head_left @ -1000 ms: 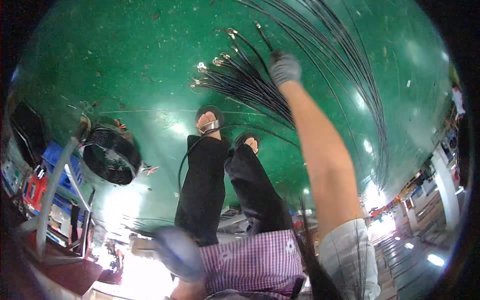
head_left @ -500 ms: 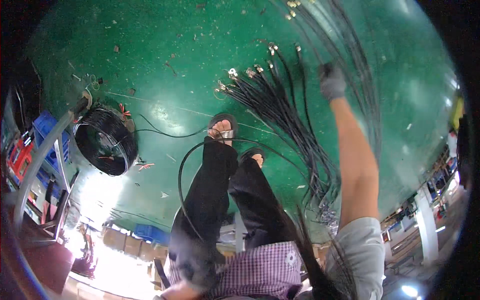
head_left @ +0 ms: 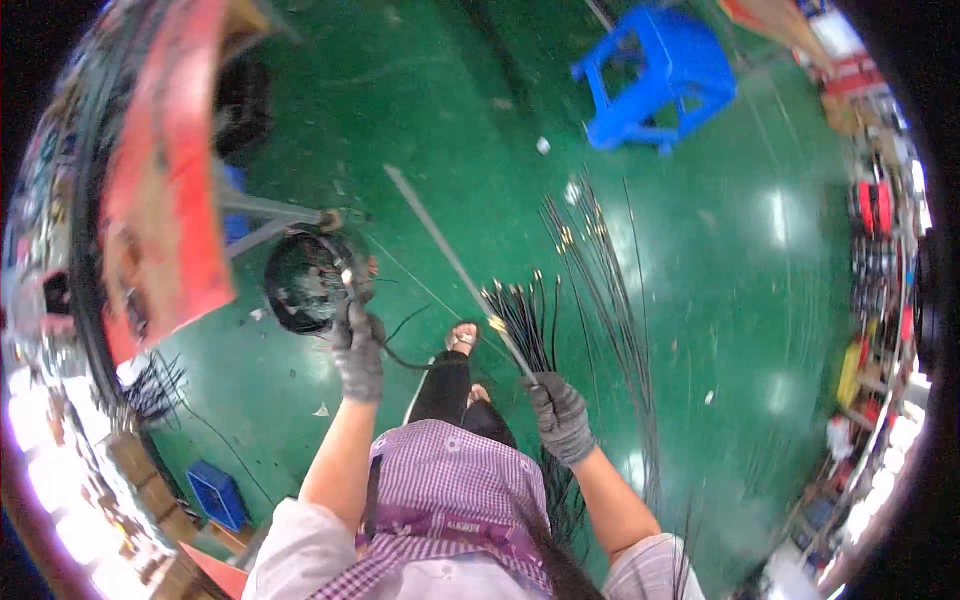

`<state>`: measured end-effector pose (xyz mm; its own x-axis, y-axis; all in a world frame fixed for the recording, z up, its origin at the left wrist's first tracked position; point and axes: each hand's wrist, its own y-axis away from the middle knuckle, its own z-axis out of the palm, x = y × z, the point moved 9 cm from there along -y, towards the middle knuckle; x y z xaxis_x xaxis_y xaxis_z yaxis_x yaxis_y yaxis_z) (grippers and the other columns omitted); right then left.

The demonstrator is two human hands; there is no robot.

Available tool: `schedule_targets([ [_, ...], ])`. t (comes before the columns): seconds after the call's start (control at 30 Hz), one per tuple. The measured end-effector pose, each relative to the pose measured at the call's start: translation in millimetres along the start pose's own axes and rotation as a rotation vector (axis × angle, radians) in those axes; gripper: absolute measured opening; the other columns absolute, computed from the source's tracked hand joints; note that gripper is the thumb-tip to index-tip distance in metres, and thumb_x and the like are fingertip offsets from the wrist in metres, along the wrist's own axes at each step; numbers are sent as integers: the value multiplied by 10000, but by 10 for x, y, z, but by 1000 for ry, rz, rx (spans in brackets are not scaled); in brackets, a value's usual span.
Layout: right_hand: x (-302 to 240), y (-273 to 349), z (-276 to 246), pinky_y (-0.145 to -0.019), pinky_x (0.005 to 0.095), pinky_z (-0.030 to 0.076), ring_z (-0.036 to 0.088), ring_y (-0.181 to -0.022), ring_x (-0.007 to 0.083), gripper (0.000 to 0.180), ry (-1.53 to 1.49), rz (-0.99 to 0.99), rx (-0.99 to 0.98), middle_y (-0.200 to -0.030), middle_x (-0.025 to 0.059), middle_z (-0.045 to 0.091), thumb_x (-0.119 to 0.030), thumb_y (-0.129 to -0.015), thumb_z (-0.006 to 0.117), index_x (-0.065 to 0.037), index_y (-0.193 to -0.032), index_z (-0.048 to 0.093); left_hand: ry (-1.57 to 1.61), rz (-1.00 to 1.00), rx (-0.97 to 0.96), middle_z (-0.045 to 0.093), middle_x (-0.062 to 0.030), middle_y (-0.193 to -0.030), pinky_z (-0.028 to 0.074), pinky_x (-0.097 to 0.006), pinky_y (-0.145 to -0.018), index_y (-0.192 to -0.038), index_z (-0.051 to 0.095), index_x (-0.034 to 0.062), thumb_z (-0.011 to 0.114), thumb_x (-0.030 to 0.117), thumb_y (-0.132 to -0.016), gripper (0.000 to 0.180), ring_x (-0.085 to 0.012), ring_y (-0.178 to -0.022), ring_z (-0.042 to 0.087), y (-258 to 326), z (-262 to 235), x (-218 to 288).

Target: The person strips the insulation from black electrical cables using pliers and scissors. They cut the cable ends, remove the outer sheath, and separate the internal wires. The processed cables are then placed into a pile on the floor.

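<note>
My left hand [head_left: 358,358], in a grey glove, is closed around a black cable [head_left: 405,363] whose metal-coloured end stands up past the fingers. The cable hangs in a curve below that hand. A long, thin grey strip [head_left: 440,240] slants up and leftward from my gloved right hand [head_left: 563,418], which grips its lower end. Something yellowish shows against the strip, too blurred to name. Beyond the right hand, a bundle of black cables [head_left: 527,315] with metal ends lies on the floor. Further right is a second, longer bundle of cables [head_left: 625,330].
A coil of black cable [head_left: 290,285] lies beyond my left hand, beside a metal table leg [head_left: 270,210]. The red-edged table [head_left: 165,190] stands at left. A blue stool [head_left: 665,75] is at the far right, a blue crate [head_left: 215,495] at lower left. Shelving lines the right side.
I have straightened up from bending. My right hand has left the floor by the cables and now grips the grey strip. My left hand is now raised in front with a cable.
</note>
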<state>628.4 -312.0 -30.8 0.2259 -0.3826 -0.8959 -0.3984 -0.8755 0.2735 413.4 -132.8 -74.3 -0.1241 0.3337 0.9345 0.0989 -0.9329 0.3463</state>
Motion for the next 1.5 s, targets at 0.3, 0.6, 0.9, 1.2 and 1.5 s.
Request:
schedule_targets([
  [0.3, -2503, 1186, 115, -492, 221, 360, 420, -514, 83, 166, 163, -409, 77, -667, 42, 548, -131, -811, 433, -46, -912, 532, 59, 396, -267, 451, 22, -567, 323, -189, -425, -900, 523, 48, 422, 233, -840, 219, -41, -473, 385, 948, -605, 3002],
  [0.6, -4043, 1604, 949, -449, 267, 351, 442, -480, 159, 155, 333, -757, 168, -581, 70, 487, -112, -804, 429, -66, -906, 536, 499, 472, -76, 431, 31, -594, 297, -183, -432, -867, 492, 102, 429, 243, -836, 158, -45, -486, 374, 800, -1854, 3925],
  [0.9, -4830, 1215, 2173, -564, 296, 431, 546, -645, 201, 157, 216, -718, 366, -779, 120, 574, -87, -806, 414, -47, -897, 537, 862, 1248, 592, 457, -16, -662, 338, -250, -444, -830, 454, 83, 432, 291, -810, 210, -122, -536, 422, -907, -5406, 6745],
  [1.2, -6219, 1148, 3368, -611, 252, 435, 557, -710, 178, 208, 160, -893, 311, -852, 115, 579, -64, -791, 450, -40, -991, 503, 593, 1483, -167, 521, -50, -752, 407, -277, -509, -1019, 399, 24, 380, 225, -822, 282, -148, -612, 509, -889, -5797, 7829],
  [1.5, -5765, 1666, 3277, -548, 284, 434, 562, -601, 226, 253, 446, -881, 383, -794, 141, 578, -18, -738, 497, -70, -983, 528, 385, 286, -693, 370, 31, -483, 254, -198, -387, -769, 488, 87, 389, 388, -830, 323, -57, -406, 328, -414, -3492, 5617],
])
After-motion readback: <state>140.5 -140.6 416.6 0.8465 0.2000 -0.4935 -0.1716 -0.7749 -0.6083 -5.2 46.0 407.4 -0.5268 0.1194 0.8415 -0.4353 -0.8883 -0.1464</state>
